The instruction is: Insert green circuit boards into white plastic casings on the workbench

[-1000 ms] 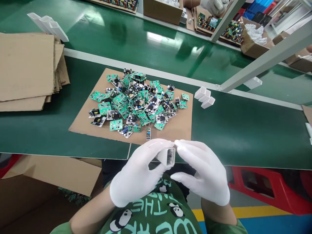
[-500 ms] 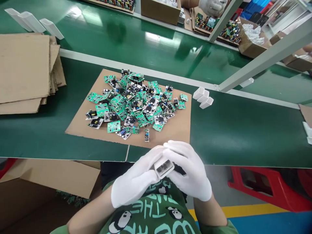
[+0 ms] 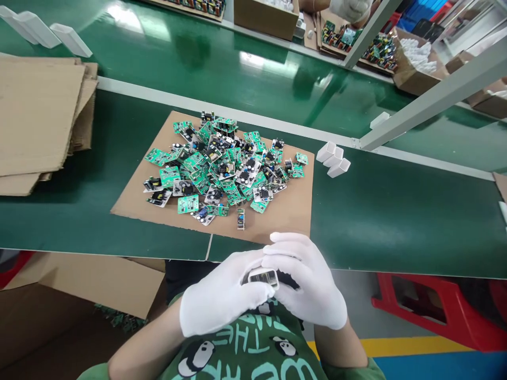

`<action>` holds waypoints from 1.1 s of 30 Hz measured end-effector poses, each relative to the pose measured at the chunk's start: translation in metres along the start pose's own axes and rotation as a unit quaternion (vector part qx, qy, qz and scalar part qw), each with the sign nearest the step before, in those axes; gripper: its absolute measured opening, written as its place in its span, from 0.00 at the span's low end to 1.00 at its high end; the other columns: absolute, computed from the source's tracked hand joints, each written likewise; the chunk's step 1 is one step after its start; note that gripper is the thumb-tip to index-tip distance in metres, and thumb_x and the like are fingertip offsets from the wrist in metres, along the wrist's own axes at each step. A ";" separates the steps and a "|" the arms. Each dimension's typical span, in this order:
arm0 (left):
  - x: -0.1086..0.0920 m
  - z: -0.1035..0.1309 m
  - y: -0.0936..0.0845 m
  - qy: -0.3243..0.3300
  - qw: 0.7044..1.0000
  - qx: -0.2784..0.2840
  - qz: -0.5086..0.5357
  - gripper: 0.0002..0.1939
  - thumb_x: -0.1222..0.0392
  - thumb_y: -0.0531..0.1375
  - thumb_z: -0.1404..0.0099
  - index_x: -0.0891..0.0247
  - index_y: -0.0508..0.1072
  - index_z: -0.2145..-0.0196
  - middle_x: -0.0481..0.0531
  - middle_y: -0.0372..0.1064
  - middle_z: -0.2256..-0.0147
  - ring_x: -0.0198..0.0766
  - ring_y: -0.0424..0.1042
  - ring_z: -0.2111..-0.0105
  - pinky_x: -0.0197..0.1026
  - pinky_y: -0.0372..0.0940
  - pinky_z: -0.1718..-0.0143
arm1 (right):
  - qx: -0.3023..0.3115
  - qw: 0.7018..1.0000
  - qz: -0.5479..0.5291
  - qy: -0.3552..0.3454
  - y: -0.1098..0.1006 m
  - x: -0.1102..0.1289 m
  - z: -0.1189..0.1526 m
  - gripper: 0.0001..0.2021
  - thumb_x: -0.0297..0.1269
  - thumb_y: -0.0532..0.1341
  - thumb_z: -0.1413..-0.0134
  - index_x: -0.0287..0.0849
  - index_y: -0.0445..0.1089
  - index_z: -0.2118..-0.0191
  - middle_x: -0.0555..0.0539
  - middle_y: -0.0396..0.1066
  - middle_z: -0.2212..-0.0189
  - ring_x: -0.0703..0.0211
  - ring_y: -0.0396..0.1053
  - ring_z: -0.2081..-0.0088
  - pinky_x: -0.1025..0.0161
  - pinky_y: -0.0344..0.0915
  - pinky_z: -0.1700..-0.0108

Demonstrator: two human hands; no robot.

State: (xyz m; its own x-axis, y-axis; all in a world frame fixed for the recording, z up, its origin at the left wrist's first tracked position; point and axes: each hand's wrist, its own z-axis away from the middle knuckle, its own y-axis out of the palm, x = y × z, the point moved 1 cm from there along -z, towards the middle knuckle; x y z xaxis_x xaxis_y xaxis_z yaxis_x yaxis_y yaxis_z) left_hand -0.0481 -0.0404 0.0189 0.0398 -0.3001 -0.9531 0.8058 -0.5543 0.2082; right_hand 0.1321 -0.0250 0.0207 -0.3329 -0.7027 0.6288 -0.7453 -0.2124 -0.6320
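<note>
My left hand (image 3: 222,293), in a white glove, is wrapped round a small white open-ended housing (image 3: 274,279), its thumb along the near side. Something dark shows inside the opening. My right hand (image 3: 307,279), also gloved, touches the housing from the right, its fingertips meeting those of my left hand over the far side. Beyond both hands, a pile of green and white circuit boards (image 3: 188,204) lies on a cardboard sheet (image 3: 138,203). One small board (image 3: 241,219) stands apart at the near side of the pile.
Three white housings (image 3: 338,168) rest right of the cardboard. Stacked cardboard (image 3: 35,116) is at left, with white housings (image 3: 71,40) behind it. A metal post (image 3: 435,87) slants across the right. Across the bench is another person's gloved hand (image 3: 350,8). An open box (image 3: 99,279) sits below left.
The held housing has tilted and moved slightly down, so its opening looks flatter. My fingers have closed in nearer around it. The whole view has shifted a little.
</note>
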 end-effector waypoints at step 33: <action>-0.006 0.010 0.001 0.264 0.856 -0.268 -0.355 0.21 0.59 0.65 0.34 0.62 0.67 0.46 0.56 0.72 0.49 0.44 0.67 0.45 0.47 0.62 0.43 | -0.083 0.783 -0.542 0.293 0.033 0.029 -0.015 0.13 0.40 0.58 0.32 0.39 0.78 0.60 0.42 0.76 0.64 0.50 0.74 0.61 0.55 0.74 0.57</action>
State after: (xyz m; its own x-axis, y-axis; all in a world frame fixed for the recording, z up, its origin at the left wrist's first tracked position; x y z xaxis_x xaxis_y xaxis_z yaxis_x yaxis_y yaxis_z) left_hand -0.0536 -0.0473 0.0267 -0.4244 0.4351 -0.7941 0.8875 0.0263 -0.4600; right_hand 0.0894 -0.0420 0.0248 0.3754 0.2717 0.8862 -0.8225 -0.3432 0.4536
